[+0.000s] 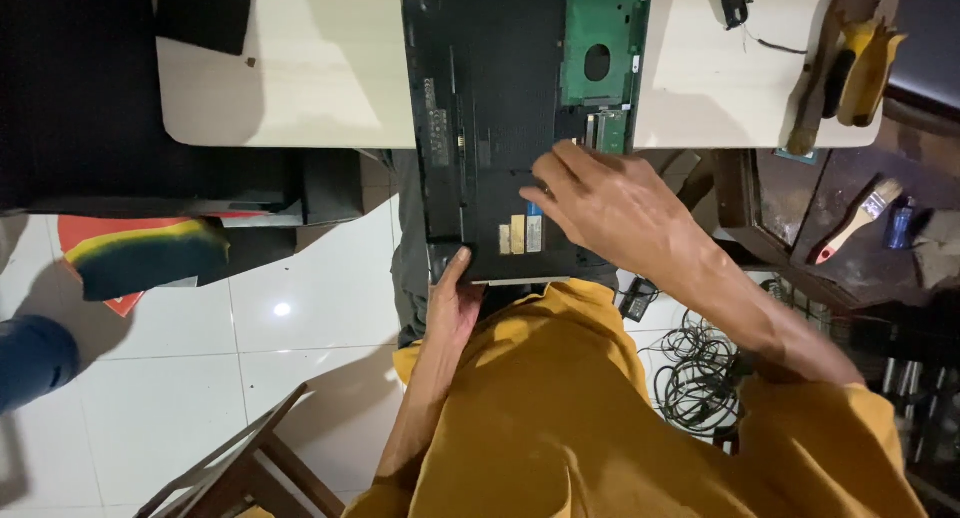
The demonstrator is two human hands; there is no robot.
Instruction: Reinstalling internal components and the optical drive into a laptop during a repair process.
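Bare hands (600, 203), forearms uncovered, mustard-yellow short-sleeved shirt (560, 408), grey trousers (410, 258).

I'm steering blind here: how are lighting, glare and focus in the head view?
Head view: sharp overall; a glare spot on the white floor tiles; the upturned laptop reads dark, little detail; the right hand casts a soft shadow; upper left corner nearly black.

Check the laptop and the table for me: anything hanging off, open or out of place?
Yes. The upturned black laptop overhangs the pale table's edge, its near end propped by the left hand while the right hand rests on it. One panel is off, baring a green circuit board.
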